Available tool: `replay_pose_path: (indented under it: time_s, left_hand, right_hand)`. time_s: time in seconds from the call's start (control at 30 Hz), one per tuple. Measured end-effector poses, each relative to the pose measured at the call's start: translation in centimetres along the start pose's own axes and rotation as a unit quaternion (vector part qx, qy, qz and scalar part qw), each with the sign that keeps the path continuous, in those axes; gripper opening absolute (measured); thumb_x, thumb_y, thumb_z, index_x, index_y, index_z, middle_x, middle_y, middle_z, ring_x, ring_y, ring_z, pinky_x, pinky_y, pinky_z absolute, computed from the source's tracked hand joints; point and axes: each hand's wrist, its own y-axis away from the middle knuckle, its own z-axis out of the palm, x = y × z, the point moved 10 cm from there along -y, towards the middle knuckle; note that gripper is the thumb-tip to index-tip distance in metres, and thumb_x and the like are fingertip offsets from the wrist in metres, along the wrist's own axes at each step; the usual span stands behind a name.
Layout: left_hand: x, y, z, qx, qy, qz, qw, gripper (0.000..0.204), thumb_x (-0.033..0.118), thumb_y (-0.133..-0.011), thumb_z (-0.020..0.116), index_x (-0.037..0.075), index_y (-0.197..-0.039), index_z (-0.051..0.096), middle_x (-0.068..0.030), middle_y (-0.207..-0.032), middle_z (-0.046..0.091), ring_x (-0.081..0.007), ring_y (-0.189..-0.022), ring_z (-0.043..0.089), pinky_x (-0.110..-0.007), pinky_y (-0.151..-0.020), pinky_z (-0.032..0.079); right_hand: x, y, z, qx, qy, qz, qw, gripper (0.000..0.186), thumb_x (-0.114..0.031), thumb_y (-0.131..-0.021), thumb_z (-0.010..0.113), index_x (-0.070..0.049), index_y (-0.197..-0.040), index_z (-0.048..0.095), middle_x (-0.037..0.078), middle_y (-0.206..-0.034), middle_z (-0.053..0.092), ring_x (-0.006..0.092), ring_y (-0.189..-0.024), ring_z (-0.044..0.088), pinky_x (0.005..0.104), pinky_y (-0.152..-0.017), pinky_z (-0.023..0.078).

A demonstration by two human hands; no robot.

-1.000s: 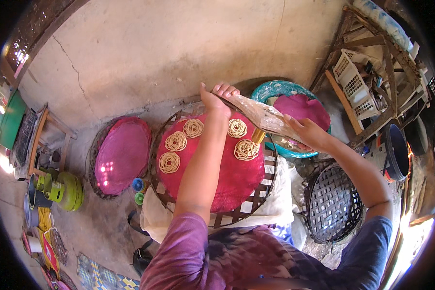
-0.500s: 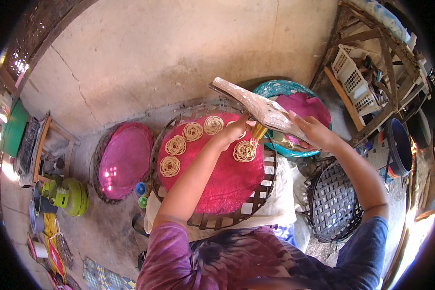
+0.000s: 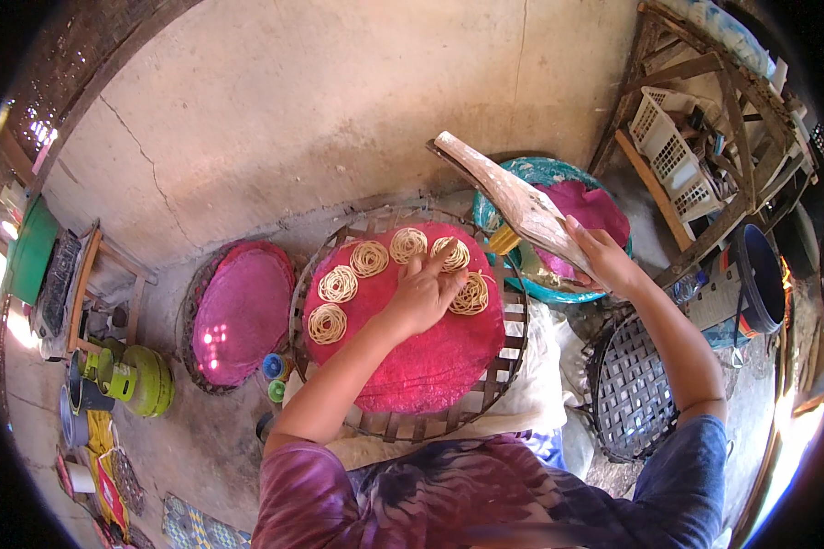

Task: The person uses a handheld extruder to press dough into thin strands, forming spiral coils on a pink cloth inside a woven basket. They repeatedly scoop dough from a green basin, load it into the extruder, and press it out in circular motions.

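My right hand (image 3: 604, 261) grips one end of a long wooden press (image 3: 522, 203), which tilts up toward the wall. A brass-coloured cylinder (image 3: 503, 241) sticks out under its middle. My left hand (image 3: 419, 300) hovers over a round red-pink cloth (image 3: 407, 371), fingers apart and holding nothing. Its fingertips overlap a pale coil of thin dough strands (image 3: 455, 255) in the view; whether they touch it I cannot tell. Beside them is a looser coil (image 3: 470, 294). Several similar coils (image 3: 339, 285) curve along the cloth's far left edge. The cloth lies on a round woven tray (image 3: 513, 352).
Behind the press stands a turquoise basin (image 3: 533, 168) with a magenta cloth (image 3: 584, 212) in it. To the right are a dark woven basket (image 3: 639, 389) and a dark bucket (image 3: 758, 279). Leftward lie another pink-covered tray (image 3: 243, 316) and a green gas cylinder (image 3: 145, 380).
My left hand has let go of the press and moved down and left over the coils. The press has shifted right, away from the last coil, in my right hand.
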Motion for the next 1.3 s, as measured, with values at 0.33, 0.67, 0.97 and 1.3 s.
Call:
replay_pose_path:
  time_s: [0.33, 0.67, 0.97, 1.3]
  left_hand:
    - [6.5, 6.1, -6.9, 0.075, -0.023, 0.183, 0.980, 0.055, 0.026, -0.084, 0.069, 0.005, -0.132, 0.050, -0.0165, -0.134, 0.050, -0.0322, -0.114, 0.052, -0.045, -0.102, 0.040]
    - [-4.8, 24.2, -18.0, 0.414, 0.045, -0.171, 0.893, 0.036, 0.010, -0.084, 0.069, 0.002, -0.117, 0.059, -0.0114, -0.117, 0.062, -0.0244, -0.106, 0.057, -0.038, -0.097, 0.042]
    - [-8.8, 31.7, -17.9, 0.442, -0.056, -0.272, 0.853, 0.042, 0.014, -0.084, 0.069, -0.001, -0.121, 0.057, -0.0128, -0.119, 0.062, -0.0259, -0.112, 0.055, -0.038, -0.101, 0.038]
    - [-8.3, 27.8, -15.6, 0.373, 0.037, -0.256, 0.891, 0.039, 0.016, -0.083, 0.070, 0.001, -0.118, 0.061, -0.0134, -0.119, 0.062, -0.0261, -0.113, 0.056, -0.039, -0.101, 0.039]
  right_hand:
    - [-7.0, 4.8, 8.3, -0.144, 0.005, -0.176, 0.974, 0.066, -0.057, -0.098, 0.040, 0.002, -0.120, 0.060, 0.003, -0.078, 0.061, 0.0106, -0.071, 0.053, 0.0278, -0.067, 0.045]
    - [-1.3, -4.2, 10.3, 0.084, 0.419, -0.351, 0.833, 0.031, -0.013, -0.076, 0.065, -0.017, -0.106, 0.071, 0.009, -0.122, 0.053, 0.0319, -0.107, 0.054, 0.0466, -0.091, 0.043]
    - [-1.6, -5.7, 11.3, 0.100, 0.420, -0.363, 0.825, 0.023, -0.013, -0.079, 0.064, -0.017, -0.101, 0.072, 0.004, -0.120, 0.055, 0.0284, -0.111, 0.050, 0.0463, -0.090, 0.039]
    - [-1.8, -5.7, 12.5, 0.084, 0.451, -0.359, 0.813, 0.034, -0.005, -0.075, 0.060, -0.022, -0.103, 0.072, 0.003, -0.124, 0.053, 0.0281, -0.113, 0.049, 0.0436, -0.092, 0.038]
